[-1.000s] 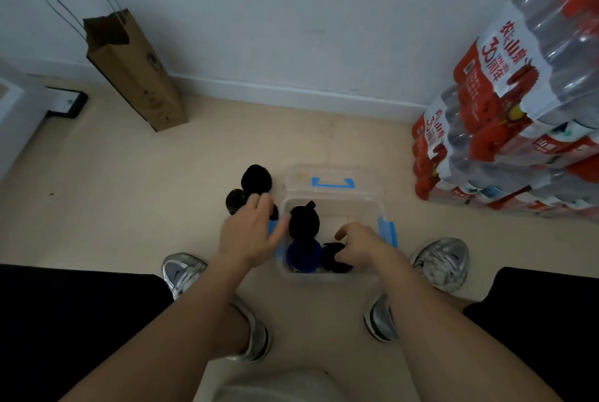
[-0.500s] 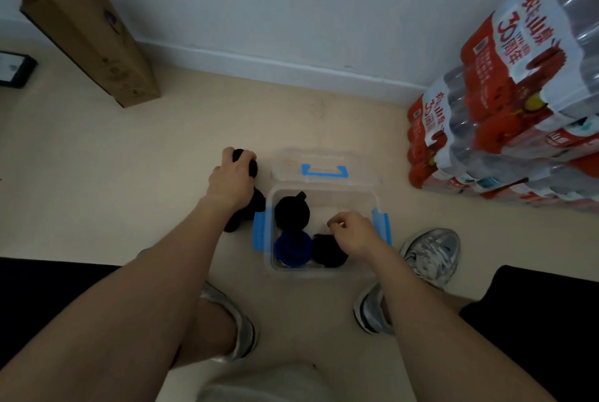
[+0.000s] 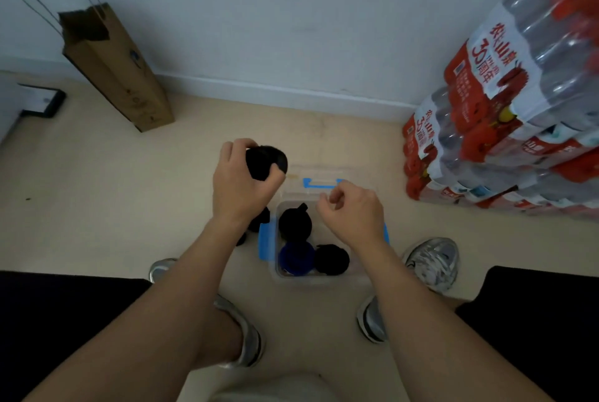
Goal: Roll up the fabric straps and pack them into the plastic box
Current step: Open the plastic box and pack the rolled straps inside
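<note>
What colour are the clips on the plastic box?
Blue; the clips on the box show best in the head view.

A: Place type?
B: Indoor room, one corner of it. It looks like a home or a back room. Can't pin it closer.
A: Evidence?
B: Smooth beige floor [image 3: 97, 207], plain white wall [image 3: 291, 12], white skirting board [image 3: 275, 95] along its foot. Shrink-wrapped packs of bottled water [image 3: 518, 109] are stacked high on the right, with red-and-white labels in Chinese print. A brown paper carrier bag [image 3: 120, 70] with cord handles leans on the wall at left.
A: Furniture?
B: A pale edge at far left, unclear what. There's a flat black-framed thing [image 3: 43, 101] on the floor beside it.
A: More?
B: Silver sneakers [image 3: 432, 260] on the floor. The clear plastic box [image 3: 311, 280] stands straight on the floor too.
</note>
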### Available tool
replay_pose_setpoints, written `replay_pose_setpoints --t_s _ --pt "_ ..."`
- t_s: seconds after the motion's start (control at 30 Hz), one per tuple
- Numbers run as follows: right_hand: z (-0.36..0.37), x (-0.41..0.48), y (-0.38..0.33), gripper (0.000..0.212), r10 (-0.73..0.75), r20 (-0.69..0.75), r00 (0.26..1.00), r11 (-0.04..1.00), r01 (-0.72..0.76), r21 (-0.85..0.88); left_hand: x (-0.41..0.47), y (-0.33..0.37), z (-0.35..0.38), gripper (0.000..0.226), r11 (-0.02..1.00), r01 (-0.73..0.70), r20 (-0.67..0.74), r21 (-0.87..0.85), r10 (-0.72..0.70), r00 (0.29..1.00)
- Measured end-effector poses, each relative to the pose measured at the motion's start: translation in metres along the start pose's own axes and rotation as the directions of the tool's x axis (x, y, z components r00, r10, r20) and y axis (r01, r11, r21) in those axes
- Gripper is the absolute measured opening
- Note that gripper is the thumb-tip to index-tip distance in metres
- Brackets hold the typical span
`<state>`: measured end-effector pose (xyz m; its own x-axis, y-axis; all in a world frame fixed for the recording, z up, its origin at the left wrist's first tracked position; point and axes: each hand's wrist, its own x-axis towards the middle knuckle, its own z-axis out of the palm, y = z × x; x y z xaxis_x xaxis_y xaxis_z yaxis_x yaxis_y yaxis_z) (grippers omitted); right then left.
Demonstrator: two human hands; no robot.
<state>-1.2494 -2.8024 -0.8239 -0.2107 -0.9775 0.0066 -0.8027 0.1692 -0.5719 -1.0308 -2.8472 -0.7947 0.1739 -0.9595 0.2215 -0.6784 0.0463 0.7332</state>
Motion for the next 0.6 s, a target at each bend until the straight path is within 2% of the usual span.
replay_pose_setpoints --t_s 0.03,0.13,0.2,0.27,0.33,0.43,0.53,0.6 --pt "-0.002 -0.002 -0.006 0.028 -0.078 -0.011 0.997 0.997 0.078 0.022 -0.006 0.012 -0.001 0.047 0.999 -0.04 0.006 -0.013 0.04 0.999" --pt "-0.01 -0.011 -0.021 0.073 -0.244 0.026 0.969 0.967 0.242 0.08 -0.029 0.042 0.004 0.048 0.993 -0.104 0.11 -0.05 0.109 0.988" --pt "-0.015 -0.019 -0.02 0.079 -0.297 0.067 0.952 0.955 0.296 0.029 -0.043 0.05 0.009 0.048 0.989 -0.131 0.216 -0.065 0.142 0.966" --pt "-0.021 -0.027 -0.011 0.077 -0.278 0.129 0.952 0.958 0.285 -0.041 -0.051 0.048 0.011 0.046 0.985 -0.149 0.344 -0.083 0.169 0.924" --pt "-0.024 -0.032 0.002 0.073 -0.18 0.22 0.959 0.975 0.203 -0.088 -0.055 0.04 0.012 0.039 0.979 -0.2 0.493 -0.034 0.19 0.849" --pt "-0.026 -0.035 0.022 0.067 -0.025 0.314 0.949 0.995 0.053 -0.082 -0.066 0.023 0.015 0.043 0.92 -0.347 0.688 0.183 0.132 0.713" --pt "-0.024 -0.034 0.04 0.068 0.007 0.385 0.923 0.996 0.029 -0.09 -0.083 0.001 0.018 0.076 0.733 -0.575 0.865 0.363 -0.037 0.5" --pt "-0.018 -0.032 0.045 0.067 0.032 0.418 0.908 0.994 0.015 -0.11 -0.088 -0.01 0.018 0.091 0.711 -0.601 0.9 0.366 -0.104 0.424"
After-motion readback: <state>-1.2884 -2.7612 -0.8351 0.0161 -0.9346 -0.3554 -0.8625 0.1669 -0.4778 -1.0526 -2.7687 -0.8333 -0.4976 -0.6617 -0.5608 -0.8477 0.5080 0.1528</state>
